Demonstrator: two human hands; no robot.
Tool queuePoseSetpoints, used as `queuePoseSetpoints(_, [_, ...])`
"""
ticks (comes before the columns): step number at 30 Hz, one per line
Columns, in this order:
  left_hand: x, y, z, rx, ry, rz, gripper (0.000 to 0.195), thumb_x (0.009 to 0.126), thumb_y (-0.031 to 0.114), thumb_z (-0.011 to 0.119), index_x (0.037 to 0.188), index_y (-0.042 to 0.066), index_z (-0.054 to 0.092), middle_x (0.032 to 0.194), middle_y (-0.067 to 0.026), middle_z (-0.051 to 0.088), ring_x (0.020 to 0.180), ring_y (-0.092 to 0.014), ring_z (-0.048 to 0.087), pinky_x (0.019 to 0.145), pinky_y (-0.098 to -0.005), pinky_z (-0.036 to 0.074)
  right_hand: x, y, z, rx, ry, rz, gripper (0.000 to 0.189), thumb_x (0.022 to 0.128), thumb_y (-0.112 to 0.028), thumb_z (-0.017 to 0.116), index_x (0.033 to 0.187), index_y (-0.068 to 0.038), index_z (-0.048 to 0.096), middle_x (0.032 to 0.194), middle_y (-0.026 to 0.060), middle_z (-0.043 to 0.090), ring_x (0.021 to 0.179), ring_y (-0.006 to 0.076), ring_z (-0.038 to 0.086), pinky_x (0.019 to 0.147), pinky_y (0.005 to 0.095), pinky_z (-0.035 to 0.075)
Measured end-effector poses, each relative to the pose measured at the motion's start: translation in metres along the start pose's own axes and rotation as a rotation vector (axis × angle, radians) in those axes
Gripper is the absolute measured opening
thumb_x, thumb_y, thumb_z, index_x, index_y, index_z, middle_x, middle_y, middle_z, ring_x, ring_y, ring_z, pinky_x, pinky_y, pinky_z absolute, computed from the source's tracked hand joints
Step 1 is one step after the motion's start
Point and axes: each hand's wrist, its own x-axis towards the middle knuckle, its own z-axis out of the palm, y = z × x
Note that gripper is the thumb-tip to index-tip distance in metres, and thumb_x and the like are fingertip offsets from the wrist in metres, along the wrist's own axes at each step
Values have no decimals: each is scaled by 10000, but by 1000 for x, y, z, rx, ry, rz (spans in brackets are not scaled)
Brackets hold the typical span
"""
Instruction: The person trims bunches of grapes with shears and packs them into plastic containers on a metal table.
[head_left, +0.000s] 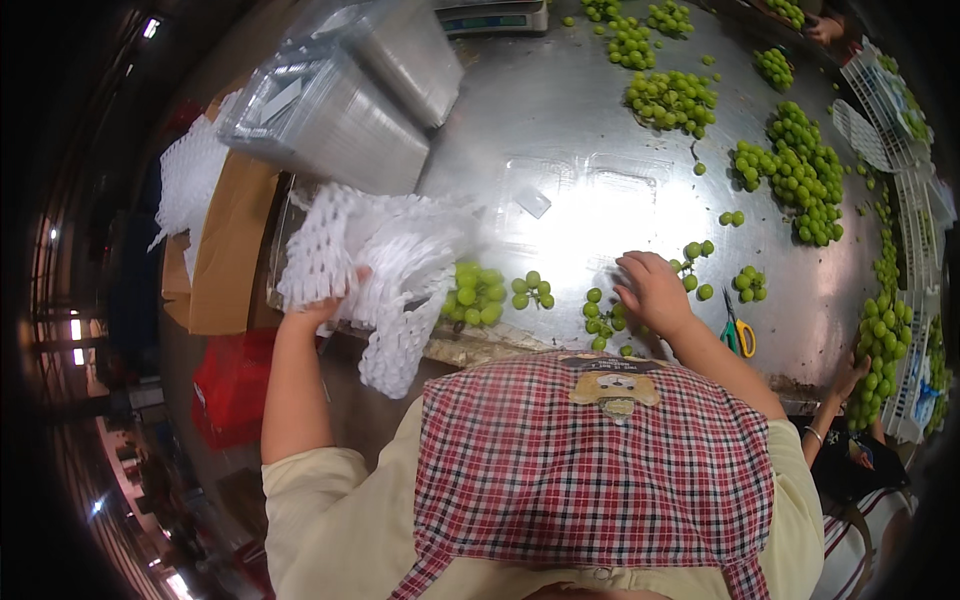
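My left hand (324, 307) is at the table's left front corner, gripping a bunched heap of white foam netting (405, 247). The netting hides most of its fingers, and one end droops over the table edge. Green grapes (474, 294) lie against the netting's right side. My right hand (654, 294) hovers over or rests on the metal table (517, 90), its fingers spread and nothing in them. Small grape sprigs lie on both sides of it, one to the left (600, 319) and one to the right (694, 262). Scissors with green and yellow handles (739, 330) lie further right.
Stacked clear plastic boxes (337, 127) rise at the back left, near a scale (495, 19). Two clear trays, one holding a small slip (533, 202), sit mid-table. Grape bunches (806, 172) lie right. A co-worker's hand (851, 375) holds grapes beside white crates (916, 225).
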Motion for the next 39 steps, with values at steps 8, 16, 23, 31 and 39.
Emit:
queuePoseSetpoints(8, [-57,17,66,86,-201,-261,935,797,669,537,1458,58,282,1522,-213,211,1408,-378,173,1159,-459,127,-11,-22,-5,-17,92,36,426,745,-130,721,1146,-94,581,1267,160,515,1166,355,497,969,428,433])
queuePoseSetpoints(16, [-11,-4,96,160,133,-69,963,722,353,746,1476,70,218,1518,-239,153,1422,-398,124,1161,-523,115,-26,-37,-15,44,91,14,445,735,-106,727,1154,-101,578,1272,148,512,1173,350,495,979,426,431])
queuePoseSetpoints(23, [26,-88,123,123,454,-57,876,697,118,736,1446,226,297,1515,-233,137,1420,-399,138,1121,-560,186,-19,-46,-13,29,38,44,439,736,-116,722,1154,-111,590,1283,144,508,1181,345,493,991,424,427])
queuePoseSetpoints(31, [-25,-51,8,-242,351,-183,803,718,328,798,1416,262,405,1528,-224,162,1419,-411,129,1115,-576,54,-35,-26,-20,35,99,148,447,749,-125,716,1174,-110,581,1305,162,492,1179,363,488,986,426,428])
queuePoseSetpoints(39, [7,-14,-71,-724,1228,-220,368,999,246,448,1083,-72,615,1132,-201,625,1067,-290,592,963,-389,422,-24,-11,-17,55,27,105,441,771,-177,715,1183,-95,580,1272,169,520,1159,355,510,970,435,437])
